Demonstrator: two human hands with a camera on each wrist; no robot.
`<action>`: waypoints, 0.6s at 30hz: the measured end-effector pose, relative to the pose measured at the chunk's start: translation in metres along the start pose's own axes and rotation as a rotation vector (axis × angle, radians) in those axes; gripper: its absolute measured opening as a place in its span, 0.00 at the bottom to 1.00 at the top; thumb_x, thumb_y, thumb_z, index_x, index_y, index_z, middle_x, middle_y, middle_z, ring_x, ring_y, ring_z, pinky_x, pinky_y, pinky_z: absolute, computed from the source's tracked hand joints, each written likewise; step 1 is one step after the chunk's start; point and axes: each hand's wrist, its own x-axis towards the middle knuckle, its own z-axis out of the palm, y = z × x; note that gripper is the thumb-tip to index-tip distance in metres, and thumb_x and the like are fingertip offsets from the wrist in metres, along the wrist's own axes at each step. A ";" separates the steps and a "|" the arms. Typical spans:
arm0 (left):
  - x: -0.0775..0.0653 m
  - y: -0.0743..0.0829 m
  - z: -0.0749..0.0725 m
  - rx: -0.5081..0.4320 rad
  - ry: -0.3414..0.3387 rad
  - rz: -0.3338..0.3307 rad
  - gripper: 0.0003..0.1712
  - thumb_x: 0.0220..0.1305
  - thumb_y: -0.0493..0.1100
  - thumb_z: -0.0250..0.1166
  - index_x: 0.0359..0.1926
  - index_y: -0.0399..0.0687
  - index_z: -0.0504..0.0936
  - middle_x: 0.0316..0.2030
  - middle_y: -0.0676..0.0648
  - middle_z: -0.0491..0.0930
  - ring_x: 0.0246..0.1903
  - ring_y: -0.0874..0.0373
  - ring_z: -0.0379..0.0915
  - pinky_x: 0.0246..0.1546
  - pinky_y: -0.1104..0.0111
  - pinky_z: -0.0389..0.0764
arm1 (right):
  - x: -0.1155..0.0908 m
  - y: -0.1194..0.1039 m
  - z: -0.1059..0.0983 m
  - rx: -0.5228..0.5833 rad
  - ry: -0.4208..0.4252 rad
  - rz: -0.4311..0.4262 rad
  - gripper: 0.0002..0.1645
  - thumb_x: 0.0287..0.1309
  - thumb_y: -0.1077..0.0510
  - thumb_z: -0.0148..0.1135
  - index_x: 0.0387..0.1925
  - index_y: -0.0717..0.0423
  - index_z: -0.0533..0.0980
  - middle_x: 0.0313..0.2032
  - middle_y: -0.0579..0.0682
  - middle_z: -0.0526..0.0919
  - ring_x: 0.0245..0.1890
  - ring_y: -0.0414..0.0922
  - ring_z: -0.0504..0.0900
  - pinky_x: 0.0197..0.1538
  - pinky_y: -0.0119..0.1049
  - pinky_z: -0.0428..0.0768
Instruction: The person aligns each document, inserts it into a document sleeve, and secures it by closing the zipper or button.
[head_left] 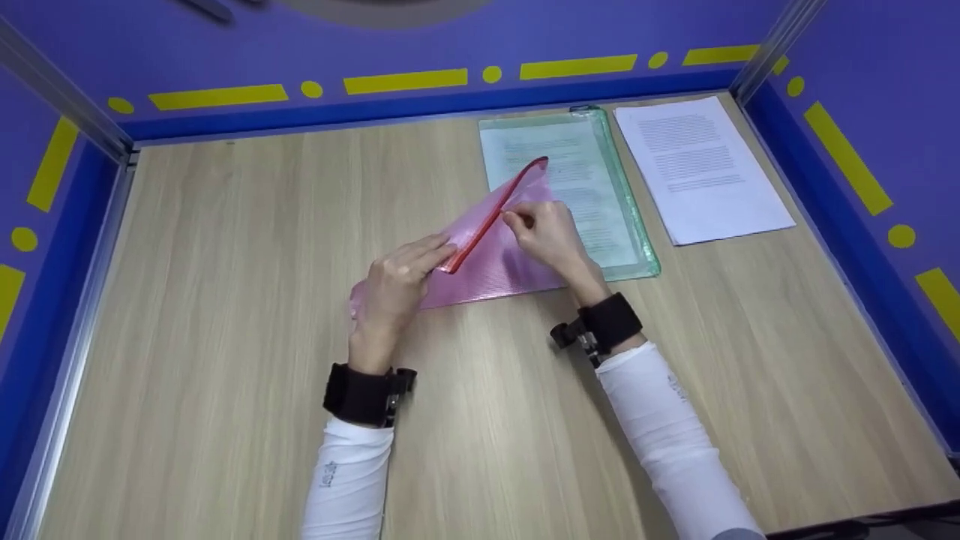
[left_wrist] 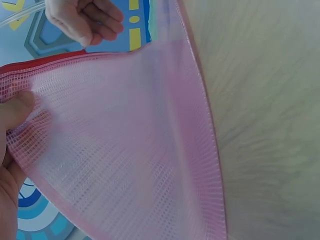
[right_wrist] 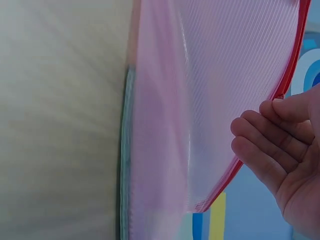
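Observation:
A pink mesh zipper pouch with a red zipper edge lies partly raised off the table, its right part over a green zipper pouch. My left hand grips the pouch near the left end of the zipper; in the left wrist view the thumb presses on the mesh. With thumb and forefinger, my right hand pinches at the red edge about midway along it. In the right wrist view the other fingers are loosely bent beside the zipper. The zipper pull itself is hidden by the fingertips.
The green zipper pouch holds printed sheets and lies flat under the pink one. To its right is a stack of printed paper. Blue panels with yellow marks wall the wooden table at the back and sides.

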 end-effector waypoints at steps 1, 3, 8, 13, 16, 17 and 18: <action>0.000 0.000 -0.001 -0.005 0.000 -0.002 0.11 0.59 0.32 0.67 0.43 0.44 0.89 0.45 0.41 0.88 0.43 0.47 0.87 0.44 0.63 0.86 | 0.001 0.003 -0.003 -0.008 0.001 0.016 0.12 0.65 0.60 0.61 0.38 0.65 0.86 0.24 0.57 0.84 0.22 0.42 0.71 0.27 0.28 0.66; 0.000 0.000 -0.002 -0.002 -0.003 -0.013 0.11 0.59 0.32 0.67 0.43 0.43 0.89 0.45 0.42 0.88 0.43 0.48 0.87 0.45 0.63 0.86 | 0.002 0.008 -0.008 -0.022 0.007 0.038 0.12 0.65 0.60 0.61 0.39 0.65 0.86 0.26 0.58 0.86 0.22 0.42 0.72 0.28 0.27 0.67; 0.000 -0.001 -0.008 0.001 -0.010 -0.063 0.12 0.59 0.31 0.68 0.44 0.44 0.89 0.45 0.42 0.88 0.44 0.49 0.87 0.45 0.63 0.86 | 0.005 0.019 -0.021 -0.088 0.032 0.055 0.13 0.64 0.60 0.60 0.35 0.65 0.86 0.26 0.59 0.86 0.22 0.43 0.74 0.30 0.29 0.68; 0.000 -0.002 -0.011 -0.028 -0.001 -0.106 0.13 0.60 0.30 0.67 0.44 0.43 0.89 0.44 0.42 0.88 0.44 0.49 0.87 0.46 0.62 0.86 | 0.007 0.027 -0.032 -0.128 0.049 0.070 0.13 0.64 0.60 0.60 0.38 0.65 0.86 0.33 0.60 0.89 0.29 0.50 0.83 0.35 0.36 0.75; -0.001 -0.004 -0.013 -0.028 0.017 -0.103 0.13 0.59 0.28 0.66 0.44 0.42 0.89 0.44 0.42 0.89 0.44 0.49 0.87 0.46 0.62 0.86 | 0.008 0.030 -0.037 -0.138 0.055 0.085 0.13 0.64 0.60 0.60 0.39 0.66 0.86 0.34 0.61 0.89 0.31 0.53 0.86 0.37 0.40 0.78; -0.001 -0.005 -0.013 -0.026 0.022 -0.099 0.14 0.58 0.28 0.66 0.44 0.42 0.89 0.43 0.42 0.89 0.43 0.49 0.87 0.46 0.62 0.86 | 0.008 0.031 -0.039 -0.136 0.056 0.088 0.13 0.64 0.60 0.60 0.40 0.66 0.85 0.35 0.62 0.89 0.32 0.54 0.86 0.38 0.40 0.78; -0.001 -0.005 -0.013 -0.025 0.027 -0.096 0.14 0.58 0.28 0.67 0.44 0.42 0.89 0.43 0.42 0.89 0.43 0.49 0.87 0.46 0.62 0.86 | 0.009 0.031 -0.040 -0.135 0.058 0.091 0.13 0.64 0.60 0.60 0.40 0.66 0.85 0.36 0.62 0.89 0.32 0.55 0.86 0.38 0.40 0.78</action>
